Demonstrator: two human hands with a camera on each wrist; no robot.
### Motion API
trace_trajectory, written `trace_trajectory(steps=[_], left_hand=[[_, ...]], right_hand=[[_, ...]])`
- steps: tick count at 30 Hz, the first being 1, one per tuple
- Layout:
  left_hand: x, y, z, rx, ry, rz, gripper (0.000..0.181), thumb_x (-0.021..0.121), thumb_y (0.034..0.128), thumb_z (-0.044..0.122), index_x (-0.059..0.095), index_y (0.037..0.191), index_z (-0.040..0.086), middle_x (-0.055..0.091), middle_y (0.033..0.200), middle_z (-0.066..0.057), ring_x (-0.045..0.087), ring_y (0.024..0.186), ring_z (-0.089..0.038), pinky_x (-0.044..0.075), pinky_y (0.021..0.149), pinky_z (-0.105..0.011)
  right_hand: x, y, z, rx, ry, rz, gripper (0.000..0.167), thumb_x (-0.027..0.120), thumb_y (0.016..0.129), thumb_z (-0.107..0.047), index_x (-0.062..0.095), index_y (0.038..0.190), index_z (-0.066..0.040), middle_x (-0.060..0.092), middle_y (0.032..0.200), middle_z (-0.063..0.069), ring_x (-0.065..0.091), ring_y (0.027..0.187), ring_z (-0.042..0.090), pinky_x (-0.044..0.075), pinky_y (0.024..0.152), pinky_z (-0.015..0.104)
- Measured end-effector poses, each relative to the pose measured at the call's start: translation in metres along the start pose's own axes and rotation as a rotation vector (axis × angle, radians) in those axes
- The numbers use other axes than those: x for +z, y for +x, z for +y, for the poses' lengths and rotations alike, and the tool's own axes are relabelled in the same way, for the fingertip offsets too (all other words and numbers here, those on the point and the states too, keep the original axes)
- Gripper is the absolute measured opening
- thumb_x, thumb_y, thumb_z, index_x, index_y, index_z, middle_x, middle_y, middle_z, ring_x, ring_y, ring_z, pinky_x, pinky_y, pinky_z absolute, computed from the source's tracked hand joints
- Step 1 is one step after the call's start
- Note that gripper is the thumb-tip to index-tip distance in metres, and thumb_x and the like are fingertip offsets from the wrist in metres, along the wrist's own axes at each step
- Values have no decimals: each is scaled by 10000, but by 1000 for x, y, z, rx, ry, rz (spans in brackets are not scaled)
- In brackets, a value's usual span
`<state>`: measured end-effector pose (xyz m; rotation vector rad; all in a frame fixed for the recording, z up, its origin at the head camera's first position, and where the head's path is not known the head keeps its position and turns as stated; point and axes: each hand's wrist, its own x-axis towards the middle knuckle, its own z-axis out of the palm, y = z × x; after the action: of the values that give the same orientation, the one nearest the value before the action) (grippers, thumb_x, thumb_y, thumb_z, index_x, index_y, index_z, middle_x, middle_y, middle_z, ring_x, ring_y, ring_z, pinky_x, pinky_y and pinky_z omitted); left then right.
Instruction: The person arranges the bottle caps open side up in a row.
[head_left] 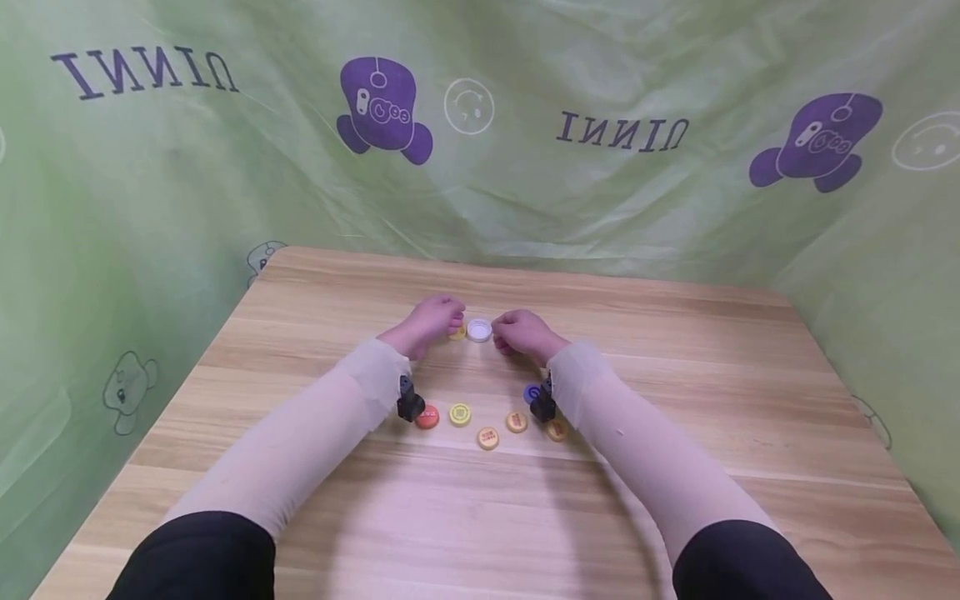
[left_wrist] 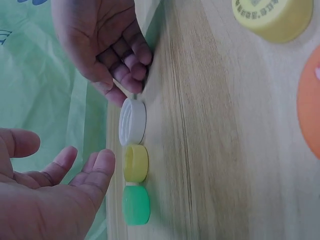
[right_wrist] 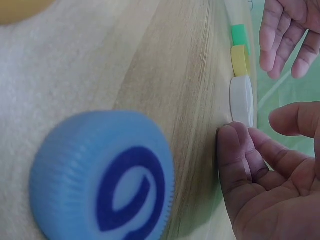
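Note:
A white bottle cap (head_left: 479, 330), hollow side up, a yellow cap (left_wrist: 136, 164) and a green cap (left_wrist: 136, 206) form a row towards the far side of the wooden table. My left hand (head_left: 431, 321) hovers beside the yellow and green caps, fingers loosely bent and nothing in them; it hides the green one in the head view. On the other end of the row, my right hand (head_left: 527, 332) rests low by the white cap. Its fingertips are at the cap's edge, the thumb (right_wrist: 295, 119) held apart; whether they touch is unclear.
Nearer me lie a red cap (head_left: 427, 417), another yellow cap (head_left: 460, 414), several orange caps (head_left: 488, 438) and a blue cap (right_wrist: 105, 175). My right wrist camera partly covers the blue one. A green printed cloth (head_left: 525, 200) hangs behind the table (head_left: 675, 333).

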<state>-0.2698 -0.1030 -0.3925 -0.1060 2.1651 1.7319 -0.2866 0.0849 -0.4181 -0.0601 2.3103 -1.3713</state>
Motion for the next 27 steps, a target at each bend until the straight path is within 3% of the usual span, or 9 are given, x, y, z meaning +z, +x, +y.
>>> trace_trajectory(steps=[9,17,21,27], left_hand=[[-3,0,-3,21,4,-5,406,418,1095,119,450,1410,-136,519,1374,-298,538,1266,-370,471,1089,-417],[3,-6,-7,35,23,-15,317,479,1069,106,512,1294,-115,565,1253,-236,577,1138,-310,497,1049,-412],[10,-12,-6,84,93,-61,317,536,1048,100,534,1293,-102,593,1275,-236,600,1146,-340,514,1027,-417],[26,-23,-3,153,274,-131,366,612,1023,130,560,1325,-71,615,1302,-216,630,1144,-353,545,977,-399]], right_hand=[[0,-3,-2,-1,-22,7,338,544,1052,-116,619,1294,108,634,920,89,594,778,135,548,719,242],[-6,-12,3,-18,-15,-2,327,536,1056,-114,614,1274,117,650,956,124,622,832,176,579,788,287],[-15,-19,6,-33,-33,-15,322,539,1054,-118,623,1263,112,668,962,134,631,849,181,571,800,291],[-25,-30,13,-39,-50,-70,278,547,1036,-84,640,1201,119,683,917,117,627,811,152,562,807,286]])
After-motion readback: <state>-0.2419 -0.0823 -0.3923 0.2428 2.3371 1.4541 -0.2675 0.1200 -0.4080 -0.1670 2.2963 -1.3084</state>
